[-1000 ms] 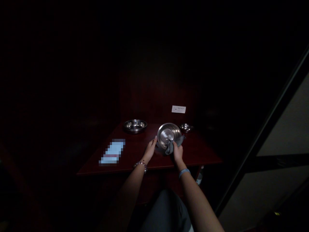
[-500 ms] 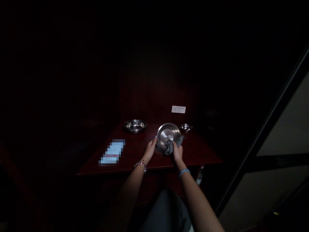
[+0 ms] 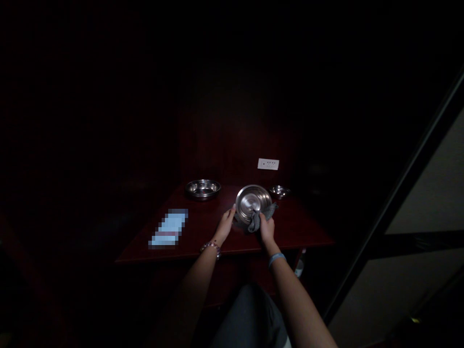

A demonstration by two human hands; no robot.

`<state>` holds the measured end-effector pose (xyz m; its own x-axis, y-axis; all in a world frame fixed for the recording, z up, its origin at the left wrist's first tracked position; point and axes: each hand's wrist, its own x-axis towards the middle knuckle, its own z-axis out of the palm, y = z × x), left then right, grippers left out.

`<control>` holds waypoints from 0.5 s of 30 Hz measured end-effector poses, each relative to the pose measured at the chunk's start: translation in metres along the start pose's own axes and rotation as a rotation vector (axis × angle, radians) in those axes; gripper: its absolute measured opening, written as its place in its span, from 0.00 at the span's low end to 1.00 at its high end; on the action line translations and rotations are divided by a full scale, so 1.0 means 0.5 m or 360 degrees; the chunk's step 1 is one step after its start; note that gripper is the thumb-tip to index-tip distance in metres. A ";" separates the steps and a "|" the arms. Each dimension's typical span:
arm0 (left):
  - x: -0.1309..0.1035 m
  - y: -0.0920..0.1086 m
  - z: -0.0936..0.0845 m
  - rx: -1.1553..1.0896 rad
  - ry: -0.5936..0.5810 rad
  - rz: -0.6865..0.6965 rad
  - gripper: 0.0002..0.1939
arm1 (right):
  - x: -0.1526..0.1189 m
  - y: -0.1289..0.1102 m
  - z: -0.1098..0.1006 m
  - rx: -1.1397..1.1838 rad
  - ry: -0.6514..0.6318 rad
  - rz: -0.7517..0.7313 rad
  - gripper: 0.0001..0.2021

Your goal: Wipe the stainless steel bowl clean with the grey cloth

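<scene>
Between my hands a shiny metal bowl [image 3: 251, 199] is tilted up, its inside facing me, above the dark red desk [image 3: 203, 229]. My left hand [image 3: 226, 224] grips the bowl at its left edge, thumb near the rim. A grey cloth [image 3: 254, 221] is bunched at the bowl's lower right rim and also shows behind the bowl. My right hand [image 3: 267, 227] is closed on this cloth and presses it against the rim. The fingers behind the bowl are hidden.
Behind to the left stands a wide, shallow metal pan [image 3: 203, 189]. A small metal bowl [image 3: 280, 192] is at the back right, below a white wall socket [image 3: 268, 164]. A blurred-out light blue rectangle [image 3: 169, 229] lies front left. Under the desk's right side shows a bottle [image 3: 300, 265].
</scene>
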<state>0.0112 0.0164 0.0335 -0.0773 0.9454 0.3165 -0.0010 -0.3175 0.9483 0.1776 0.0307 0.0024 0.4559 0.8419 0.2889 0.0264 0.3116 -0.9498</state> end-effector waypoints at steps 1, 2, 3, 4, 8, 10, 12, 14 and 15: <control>0.000 0.000 0.000 -0.0002 -0.0009 0.0004 0.39 | 0.000 0.000 0.000 -0.0003 0.0002 0.0001 0.23; 0.000 -0.001 0.000 -0.0008 -0.0019 0.0010 0.40 | 0.000 0.000 0.001 -0.0004 0.0007 0.0004 0.23; 0.000 -0.001 0.000 -0.0013 -0.0026 0.0018 0.40 | 0.000 0.001 0.001 -0.0004 0.0009 0.0010 0.24; 0.001 -0.002 0.000 -0.0017 -0.0030 0.0023 0.40 | 0.001 0.002 0.001 0.0000 0.0010 0.0017 0.24; 0.002 -0.003 0.000 0.0002 -0.0032 0.0004 0.39 | 0.004 0.006 0.002 0.0048 0.0003 0.0032 0.25; 0.003 -0.003 0.000 0.0012 -0.0027 -0.0008 0.38 | 0.005 0.007 0.002 0.0040 0.0011 0.0039 0.25; 0.003 -0.003 0.000 0.0008 -0.0021 -0.0005 0.38 | 0.005 0.006 0.001 0.0027 0.0020 0.0046 0.25; 0.003 -0.003 -0.001 0.0002 -0.0025 0.0006 0.38 | 0.005 0.006 0.001 0.0030 0.0027 0.0052 0.25; 0.002 -0.003 -0.001 0.0002 -0.0029 0.0009 0.38 | 0.005 0.005 0.001 0.0037 0.0028 0.0056 0.25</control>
<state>0.0108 0.0179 0.0326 -0.0592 0.9447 0.3224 0.0005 -0.3230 0.9464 0.1781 0.0339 0.0007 0.4717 0.8446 0.2533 -0.0104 0.2925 -0.9562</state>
